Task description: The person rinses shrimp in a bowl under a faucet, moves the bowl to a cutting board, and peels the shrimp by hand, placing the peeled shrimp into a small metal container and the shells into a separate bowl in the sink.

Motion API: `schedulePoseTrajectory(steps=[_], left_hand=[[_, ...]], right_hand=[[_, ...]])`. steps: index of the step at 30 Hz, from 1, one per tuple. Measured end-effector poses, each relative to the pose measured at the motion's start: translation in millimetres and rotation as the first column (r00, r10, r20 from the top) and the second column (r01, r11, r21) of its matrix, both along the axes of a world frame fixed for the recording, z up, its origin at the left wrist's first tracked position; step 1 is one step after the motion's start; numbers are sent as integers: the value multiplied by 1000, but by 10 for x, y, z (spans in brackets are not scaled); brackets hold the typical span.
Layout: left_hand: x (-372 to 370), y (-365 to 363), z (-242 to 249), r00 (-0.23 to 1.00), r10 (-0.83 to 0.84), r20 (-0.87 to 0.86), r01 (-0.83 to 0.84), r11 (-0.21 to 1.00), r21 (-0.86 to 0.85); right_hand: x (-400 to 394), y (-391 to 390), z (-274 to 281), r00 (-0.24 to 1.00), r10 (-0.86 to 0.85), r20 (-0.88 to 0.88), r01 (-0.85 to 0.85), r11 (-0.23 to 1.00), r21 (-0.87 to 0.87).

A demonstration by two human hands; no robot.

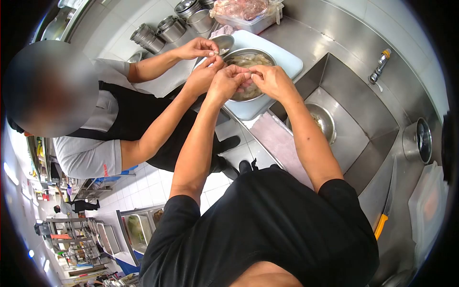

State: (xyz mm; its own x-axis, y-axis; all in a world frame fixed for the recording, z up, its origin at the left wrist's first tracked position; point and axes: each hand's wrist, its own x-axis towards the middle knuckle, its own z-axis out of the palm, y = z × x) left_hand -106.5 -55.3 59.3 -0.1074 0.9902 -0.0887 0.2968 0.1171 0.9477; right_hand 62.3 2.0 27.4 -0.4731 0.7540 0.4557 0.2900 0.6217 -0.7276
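Observation:
A metal bowl [247, 100] holds pale greyish pieces that look like raw shrimp [248, 60] in liquid. It sits on a light blue board [287, 58] beside the sink. Over the bowl, my left hand [229, 82] and my right hand [274, 81] meet at the fingertips, both pinched closed. Whatever they grip is hidden behind the fingers. Close to my left hand, a co-worker's two hands [204, 75] pinch something small and pale near a small metal bowl [225, 42].
Right of the board lies a steel sink [356, 143] with a metal bowl [327, 123] inside and a tap [379, 67] behind. A yellow-handled knife [381, 226] rests on the right counter. A pink cloth [279, 143] covers the front edge. Raw meat fills a plastic tub [258, 24]. The co-worker stands at left.

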Motion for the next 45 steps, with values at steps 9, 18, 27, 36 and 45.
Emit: schedulePoseTrajectory(steps=[9, 18, 27, 36, 45], left_hand=[[-88, -33, -127, 879, -106, 465, 61, 992, 111], [215, -154, -169, 743, -29, 668, -54, 993, 103], [86, 12, -37, 975, 17, -220, -6, 999, 47], [25, 24, -321, 713, 169, -681, 22, 965, 262], [201, 60, -277, 438, -44, -898, -92, 991, -93]], right_hand=[[-26, 100, -70, 955, 129, -268, -225, 902, -368], [-23, 99, -73, 969, 85, -231, -102, 993, -60], [31, 156, -109, 1000, 9, -16, -10, 998, -67], [211, 437, -338, 980, -104, -171, 72, 980, -186], [221, 300, -186, 998, -49, -49, 40, 985, -165]])
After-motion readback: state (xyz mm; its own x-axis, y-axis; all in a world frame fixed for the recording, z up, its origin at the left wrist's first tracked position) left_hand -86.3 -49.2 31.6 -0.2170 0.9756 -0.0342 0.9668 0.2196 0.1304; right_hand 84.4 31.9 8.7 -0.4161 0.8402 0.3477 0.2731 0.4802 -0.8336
